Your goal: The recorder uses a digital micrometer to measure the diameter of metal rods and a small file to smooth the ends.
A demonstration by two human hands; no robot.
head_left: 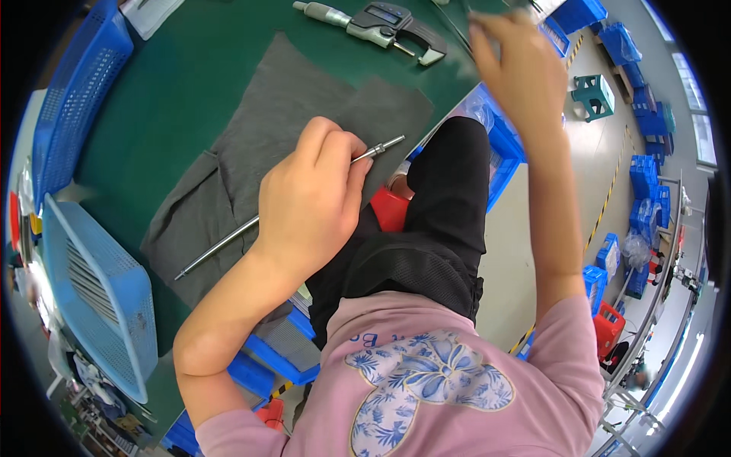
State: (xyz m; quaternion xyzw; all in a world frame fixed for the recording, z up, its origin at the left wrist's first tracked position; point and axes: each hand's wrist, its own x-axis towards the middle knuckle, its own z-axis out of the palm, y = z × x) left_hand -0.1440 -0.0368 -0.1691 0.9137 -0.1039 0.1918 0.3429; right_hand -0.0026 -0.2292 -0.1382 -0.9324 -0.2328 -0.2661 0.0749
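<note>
My left hand (308, 190) is closed around a slim metal shaft (221, 245). The shaft slants over a dark grey cloth (251, 114), its stepped, collared end (381, 147) sticking out past my fingers at the upper right. My palm hides its middle. My right hand (525, 65) is raised at the table's far right edge, blurred at the fingertips. Beside those fingers a thin metal rod (454, 29) shows; whether they grip it is unclear. Left of that hand, a digital micrometer (373, 24) lies on the green table (183, 46).
On the left stand a blue perforated basket (84, 99) and a lighter blue basket (137, 297) with several metal rods. Blue crates (499, 164) sit below the table edge by my legs. Across the floor are a green stool (594, 97), stacked blue bins (643, 175) and a red container (609, 329).
</note>
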